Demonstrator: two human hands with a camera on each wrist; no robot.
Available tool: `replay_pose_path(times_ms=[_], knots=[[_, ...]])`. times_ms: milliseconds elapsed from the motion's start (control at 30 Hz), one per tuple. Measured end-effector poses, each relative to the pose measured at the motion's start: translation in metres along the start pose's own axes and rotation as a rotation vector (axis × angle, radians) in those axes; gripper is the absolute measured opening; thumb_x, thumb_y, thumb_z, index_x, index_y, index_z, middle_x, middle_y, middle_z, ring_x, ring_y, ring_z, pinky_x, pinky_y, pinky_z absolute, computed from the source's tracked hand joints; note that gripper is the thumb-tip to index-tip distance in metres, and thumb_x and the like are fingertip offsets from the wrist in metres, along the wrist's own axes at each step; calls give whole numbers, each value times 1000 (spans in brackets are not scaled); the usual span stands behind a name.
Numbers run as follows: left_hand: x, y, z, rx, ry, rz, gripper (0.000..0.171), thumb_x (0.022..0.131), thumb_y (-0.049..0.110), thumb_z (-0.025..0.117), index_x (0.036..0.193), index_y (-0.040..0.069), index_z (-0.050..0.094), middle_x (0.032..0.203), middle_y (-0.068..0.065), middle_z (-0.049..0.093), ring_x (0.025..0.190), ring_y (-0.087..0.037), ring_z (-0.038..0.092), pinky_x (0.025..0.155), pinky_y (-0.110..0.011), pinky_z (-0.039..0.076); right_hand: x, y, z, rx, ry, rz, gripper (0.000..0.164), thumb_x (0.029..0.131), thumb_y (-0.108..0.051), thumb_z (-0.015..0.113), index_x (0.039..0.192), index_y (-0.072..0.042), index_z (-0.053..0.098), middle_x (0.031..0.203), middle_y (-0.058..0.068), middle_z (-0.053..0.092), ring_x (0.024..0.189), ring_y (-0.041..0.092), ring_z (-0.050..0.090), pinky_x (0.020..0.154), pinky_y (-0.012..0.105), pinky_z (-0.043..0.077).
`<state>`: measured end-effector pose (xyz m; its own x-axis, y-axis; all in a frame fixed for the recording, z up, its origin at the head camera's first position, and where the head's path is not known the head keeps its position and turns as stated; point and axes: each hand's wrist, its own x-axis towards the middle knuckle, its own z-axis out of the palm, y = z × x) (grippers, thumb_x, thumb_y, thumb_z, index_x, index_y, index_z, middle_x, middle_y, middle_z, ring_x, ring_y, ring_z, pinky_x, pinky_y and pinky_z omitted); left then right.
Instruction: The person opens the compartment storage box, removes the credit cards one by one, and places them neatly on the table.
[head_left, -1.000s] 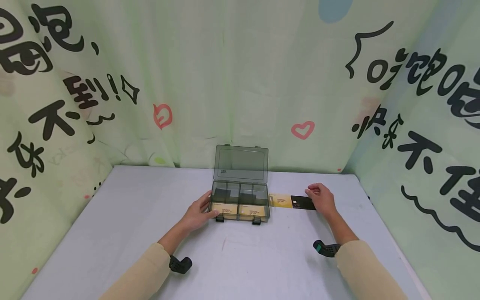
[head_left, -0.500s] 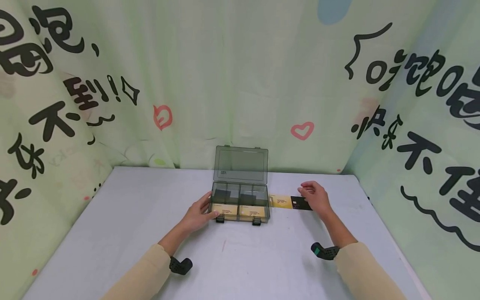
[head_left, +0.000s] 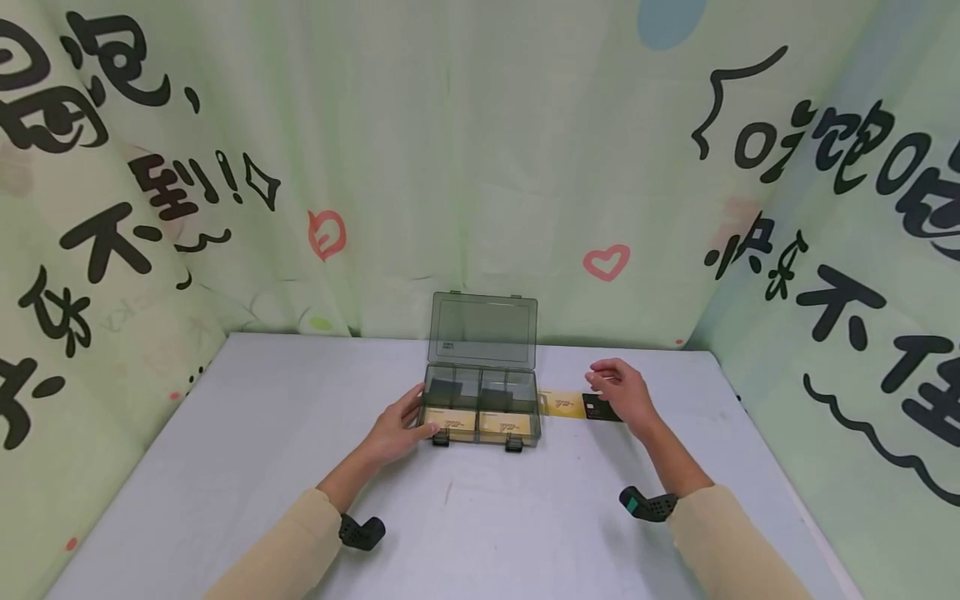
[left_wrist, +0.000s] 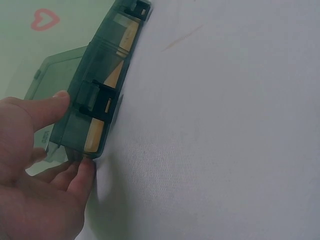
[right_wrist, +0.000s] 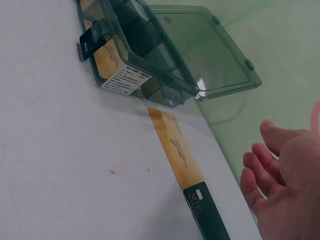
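A transparent dark-green compartment box (head_left: 478, 427) stands on the table with its lid (head_left: 483, 332) raised at the back. My left hand (head_left: 394, 427) grips the box's left front corner, thumb on the front edge and fingers against the side. Gold cards (head_left: 506, 423) fill the two front compartments; dark flat pieces (head_left: 446, 390) show in the back ones. Right of the box lie a gold card (head_left: 564, 405) and a black VIP card (right_wrist: 205, 212), end to end. Above the black card hovers my right hand (head_left: 626, 394), fingers loosely bent and holding nothing.
A white cloth covers the table (head_left: 465, 533). Pale green curtains (head_left: 480, 167) with dark lettering and red hearts close off the back and sides. Black wrist devices (head_left: 362, 532) sit at both sleeve cuffs.
My right hand has drifted left, from the black card's right end to over its middle and slightly up. The left hand and the box have stayed in place.
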<state>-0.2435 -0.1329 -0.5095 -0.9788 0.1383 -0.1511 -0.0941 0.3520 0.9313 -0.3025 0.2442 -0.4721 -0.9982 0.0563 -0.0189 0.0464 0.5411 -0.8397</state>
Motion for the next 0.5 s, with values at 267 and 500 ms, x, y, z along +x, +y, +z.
replay_pose_path(times_ms=[267,500], knots=[[-1,0,0,3,5,-2,80,89,18,70,155,20,25,156,-18,32,144,-34,32,117,-48,33,-6,-10,4,6,-53,-48,44,96,-33,60,126,-1,54,111,15,62,99,23,64,82,27,58],[0,2,1,8,3,4,80,90,17,69,155,19,24,155,-20,32,144,-35,32,116,-49,35,-9,-14,4,34,-134,-61,40,97,-27,59,128,-1,54,114,18,61,102,28,62,89,35,57]])
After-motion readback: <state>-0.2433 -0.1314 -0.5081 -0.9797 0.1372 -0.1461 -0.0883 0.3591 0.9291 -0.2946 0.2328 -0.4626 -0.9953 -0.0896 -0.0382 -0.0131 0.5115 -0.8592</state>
